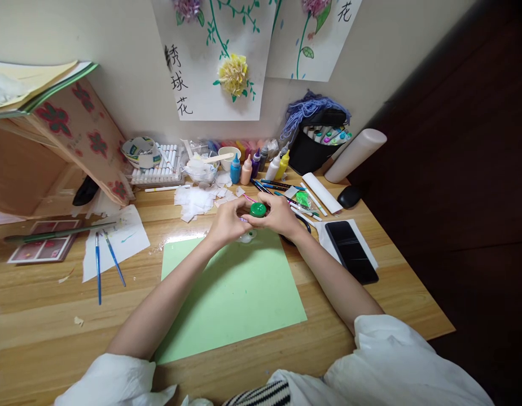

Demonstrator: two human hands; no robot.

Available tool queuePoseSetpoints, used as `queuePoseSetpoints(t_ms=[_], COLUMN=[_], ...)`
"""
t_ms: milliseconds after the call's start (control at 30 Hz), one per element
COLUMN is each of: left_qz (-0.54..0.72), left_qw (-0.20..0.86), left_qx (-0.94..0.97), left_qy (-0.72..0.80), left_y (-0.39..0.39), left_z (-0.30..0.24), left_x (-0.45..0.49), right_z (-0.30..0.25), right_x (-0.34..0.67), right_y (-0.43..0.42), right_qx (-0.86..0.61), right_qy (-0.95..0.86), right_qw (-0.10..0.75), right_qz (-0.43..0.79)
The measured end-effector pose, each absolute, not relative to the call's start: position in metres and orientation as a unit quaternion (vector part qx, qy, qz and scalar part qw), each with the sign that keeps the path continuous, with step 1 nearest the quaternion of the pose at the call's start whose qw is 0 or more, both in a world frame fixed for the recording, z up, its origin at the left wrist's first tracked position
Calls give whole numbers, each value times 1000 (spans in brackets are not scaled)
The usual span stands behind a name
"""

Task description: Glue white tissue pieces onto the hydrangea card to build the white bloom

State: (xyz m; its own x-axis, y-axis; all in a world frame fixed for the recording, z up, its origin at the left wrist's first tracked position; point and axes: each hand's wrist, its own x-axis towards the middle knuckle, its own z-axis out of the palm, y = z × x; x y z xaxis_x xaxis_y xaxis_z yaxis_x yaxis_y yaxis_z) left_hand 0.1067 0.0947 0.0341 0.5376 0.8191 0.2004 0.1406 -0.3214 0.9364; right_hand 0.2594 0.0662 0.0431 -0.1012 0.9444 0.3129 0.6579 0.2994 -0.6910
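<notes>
A small round pot with a green top point(258, 210) is held between both hands over the far edge of a pale green paper sheet point(239, 287). My left hand point(230, 221) grips it from the left with bent fingers. From the right, my right hand point(281, 214) closes its fingers round it. The pot's sides are mostly hidden by the fingers. Just below the hands lies a small clear item point(247, 237) with a green spot, too small to name. Torn white paper pieces point(195, 201) lie to the left of my hands.
Paint bottles point(246, 169), a paper cup point(229, 158) and a marker box point(157, 169) stand along the wall. Pens point(281, 185), a phone point(351, 251) and a mouse point(349, 196) lie at right. Two blue brushes point(98, 268) rest on scrap paper at left.
</notes>
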Motion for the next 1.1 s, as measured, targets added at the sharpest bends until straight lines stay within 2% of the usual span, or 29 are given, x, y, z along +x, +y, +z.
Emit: queuePoseSetpoints(t_ms=[1100], left_qz=[350], left_qw=[490], left_qx=[729], left_qy=[326], left_y=[97], left_z=[32], left_x=[106], right_z=[40], right_x=[260], right_y=[67], right_qx=[-540], right_qy=[-735], right_qw=[365], right_qz=[190])
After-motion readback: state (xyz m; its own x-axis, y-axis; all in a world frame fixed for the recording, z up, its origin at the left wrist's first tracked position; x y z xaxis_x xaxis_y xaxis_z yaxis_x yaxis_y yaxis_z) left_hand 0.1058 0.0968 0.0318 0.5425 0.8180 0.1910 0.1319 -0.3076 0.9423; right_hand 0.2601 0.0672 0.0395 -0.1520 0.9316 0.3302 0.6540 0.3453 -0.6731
